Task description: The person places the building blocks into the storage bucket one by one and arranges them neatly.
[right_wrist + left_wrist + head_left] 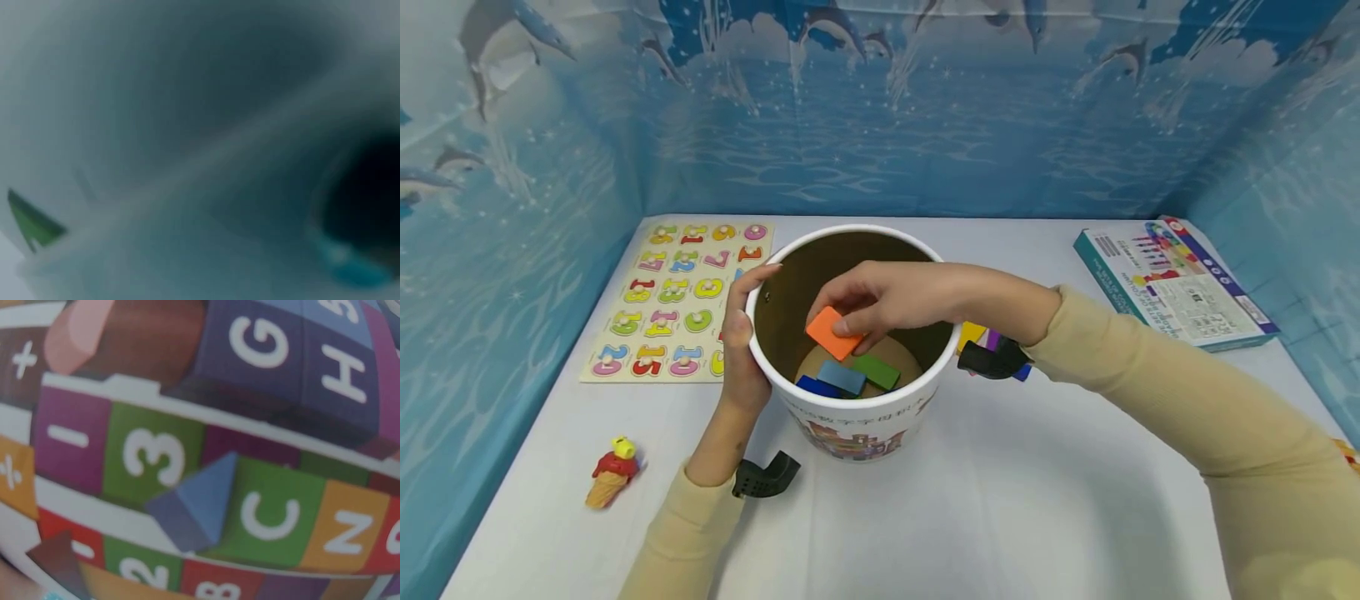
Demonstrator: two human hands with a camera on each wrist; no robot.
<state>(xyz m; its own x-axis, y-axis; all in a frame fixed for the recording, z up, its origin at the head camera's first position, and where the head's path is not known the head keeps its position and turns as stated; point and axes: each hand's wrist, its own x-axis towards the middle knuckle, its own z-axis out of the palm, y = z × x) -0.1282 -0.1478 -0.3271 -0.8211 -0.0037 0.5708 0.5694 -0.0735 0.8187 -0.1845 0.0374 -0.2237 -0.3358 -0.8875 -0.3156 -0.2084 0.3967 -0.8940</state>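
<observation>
Closest to the camera is the right sleeve (1255, 500), a soft tan knit crossing the corner. The right hand (887, 300) is down inside the bucket (838, 421), pinching an orange block (829, 335) between thumb and fingers, just above the others. The left hand (745, 354) grips the rim on its side.

Tips, imo: keep that left hold firm so the bucket doesn't tip if an arm bumps it. Pinch the block by its flat faces, keep the wrist off the far rim since the black mount (992, 360) sits right by it, and move gently so nothing knocks around.

Materials-wise, the bucket looks like smooth white stuff with a thick rounded lip, dark brown walls inside and a tan floor. The blocks look like painted wood: grey-blue (842, 377), green (877, 372) and dark blue (817, 387), all crisp-edged. The left wrist view is all glossy letter-and-number print; the right one's mostly blur, so no help on the fingers there.
</observation>
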